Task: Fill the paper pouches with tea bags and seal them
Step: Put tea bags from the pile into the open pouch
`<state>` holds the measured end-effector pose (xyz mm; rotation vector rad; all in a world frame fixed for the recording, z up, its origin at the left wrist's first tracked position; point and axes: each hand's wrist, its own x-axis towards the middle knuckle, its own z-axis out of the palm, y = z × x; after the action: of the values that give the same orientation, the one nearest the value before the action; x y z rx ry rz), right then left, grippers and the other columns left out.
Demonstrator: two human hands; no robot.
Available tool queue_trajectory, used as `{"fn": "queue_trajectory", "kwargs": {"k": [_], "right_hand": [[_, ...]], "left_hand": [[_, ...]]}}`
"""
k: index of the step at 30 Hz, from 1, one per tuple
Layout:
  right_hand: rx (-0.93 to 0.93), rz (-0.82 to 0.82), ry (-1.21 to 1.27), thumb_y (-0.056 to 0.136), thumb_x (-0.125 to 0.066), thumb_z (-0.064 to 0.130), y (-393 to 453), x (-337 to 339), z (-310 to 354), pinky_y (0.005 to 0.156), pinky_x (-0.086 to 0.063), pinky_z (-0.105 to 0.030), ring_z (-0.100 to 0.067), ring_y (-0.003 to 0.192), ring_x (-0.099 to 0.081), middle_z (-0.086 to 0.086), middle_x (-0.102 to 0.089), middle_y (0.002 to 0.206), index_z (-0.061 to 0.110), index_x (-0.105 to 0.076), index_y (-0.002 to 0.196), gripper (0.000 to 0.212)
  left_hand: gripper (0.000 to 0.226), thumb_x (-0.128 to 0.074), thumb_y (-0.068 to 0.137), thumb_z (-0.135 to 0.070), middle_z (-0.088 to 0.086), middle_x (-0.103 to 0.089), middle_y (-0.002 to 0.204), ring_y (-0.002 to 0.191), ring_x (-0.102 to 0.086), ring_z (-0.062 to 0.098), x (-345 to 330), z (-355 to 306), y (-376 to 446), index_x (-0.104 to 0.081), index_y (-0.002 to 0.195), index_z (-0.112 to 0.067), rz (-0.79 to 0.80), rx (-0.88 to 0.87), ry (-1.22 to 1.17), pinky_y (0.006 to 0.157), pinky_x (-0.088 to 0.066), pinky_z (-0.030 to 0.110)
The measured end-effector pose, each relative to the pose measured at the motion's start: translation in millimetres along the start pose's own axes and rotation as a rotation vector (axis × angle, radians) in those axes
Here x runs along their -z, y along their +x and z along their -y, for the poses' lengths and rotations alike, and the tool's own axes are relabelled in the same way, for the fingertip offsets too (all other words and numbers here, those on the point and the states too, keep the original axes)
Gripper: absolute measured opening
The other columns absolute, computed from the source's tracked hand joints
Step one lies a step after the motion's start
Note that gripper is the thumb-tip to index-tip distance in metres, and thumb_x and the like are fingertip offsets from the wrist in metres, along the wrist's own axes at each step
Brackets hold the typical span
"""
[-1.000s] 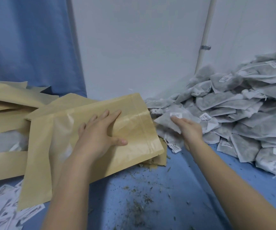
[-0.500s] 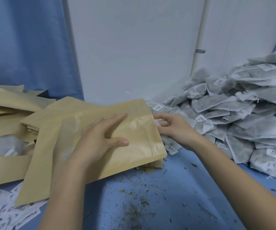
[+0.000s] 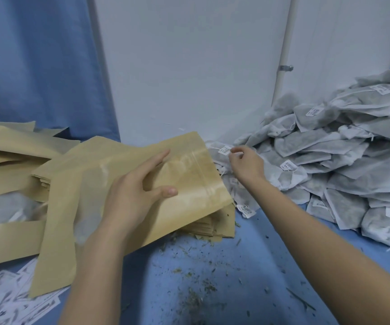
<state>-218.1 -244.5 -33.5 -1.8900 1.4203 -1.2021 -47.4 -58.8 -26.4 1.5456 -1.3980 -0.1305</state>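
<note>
A kraft paper pouch (image 3: pixel 189 174) with a clear window lies slanted across a stack of pouches, its zip end pointing right. My left hand (image 3: pixel 137 191) rests on top of it, fingers stretched out and thumb spread. A big pile of grey-white tea bags (image 3: pixel 330 160) with small printed tags fills the right side. My right hand (image 3: pixel 245 163) is at the pile's left edge, just past the pouch's zip end. Its curled finger and thumb pinch the white fabric of a tea bag (image 3: pixel 222 158).
A stack of flat pouches (image 3: pixel 215 227) sits under the held one, and more pouches (image 3: pixel 13 146) spread to the left. Printed paper slips (image 3: pixel 13 301) lie at the bottom left. Loose tea crumbs (image 3: pixel 189 277) dot the blue tabletop. White wall and pipe (image 3: pixel 283 66) stand behind.
My right hand went from the pile to the pouch's zip end, then back onto the tea bags at the pile's left edge. My left hand stayed on the pouch.
</note>
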Motion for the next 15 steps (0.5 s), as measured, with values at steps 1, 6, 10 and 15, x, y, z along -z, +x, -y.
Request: {"fn": "queue_trajectory", "kwargs": {"k": [1,6,10,15], "right_hand": [[0.000,0.025,-0.103,0.092,-0.044,0.024,9.9,-5.9,-8.0,0.086,-0.041,-0.029,-0.024,0.106,-0.055,-0.009,-0.063,0.111,0.017,-0.057,0.121,0.032],[-0.141,0.100,-0.213,0.089,-0.048,0.035,39.7,-30.4,-24.2,0.100,-0.038,-0.036,-0.031,0.121,-0.045,-0.013,-0.056,0.125,0.027,-0.051,0.129,0.040],[-0.186,-0.083,0.047,0.082,-0.061,0.023,32.3,-30.6,-28.8,0.086,-0.041,-0.025,-0.021,0.108,-0.056,-0.005,-0.065,0.114,0.022,-0.062,0.118,0.036],[-0.076,-0.202,0.423,0.082,-0.068,0.018,1.6,5.8,-37.1,0.080,-0.047,-0.020,-0.003,0.086,-0.059,0.004,-0.065,0.100,0.023,-0.066,0.111,0.030]], "left_hand": [[0.074,-0.083,0.063,-0.030,-0.052,-0.049,0.102,0.098,-0.037,-0.035,0.7,1.8,0.5,-0.047,0.120,-0.062,-0.024,0.015,0.008,0.077,-0.026,-0.009],[0.063,-0.084,0.061,-0.033,-0.055,-0.048,0.090,0.090,-0.042,-0.029,0.4,5.5,1.1,-0.054,0.108,-0.062,-0.050,0.013,0.043,0.073,-0.027,-0.008],[0.062,-0.084,0.062,-0.031,-0.059,-0.044,0.088,0.089,-0.036,-0.037,-1.4,5.1,0.2,-0.051,0.103,-0.065,-0.032,-0.026,0.061,0.071,-0.025,-0.010],[0.063,-0.084,0.063,-0.029,-0.056,-0.047,0.086,0.086,-0.035,-0.038,-2.6,7.9,0.7,-0.055,0.109,-0.059,-0.043,-0.012,0.053,0.071,-0.026,-0.009]]}}
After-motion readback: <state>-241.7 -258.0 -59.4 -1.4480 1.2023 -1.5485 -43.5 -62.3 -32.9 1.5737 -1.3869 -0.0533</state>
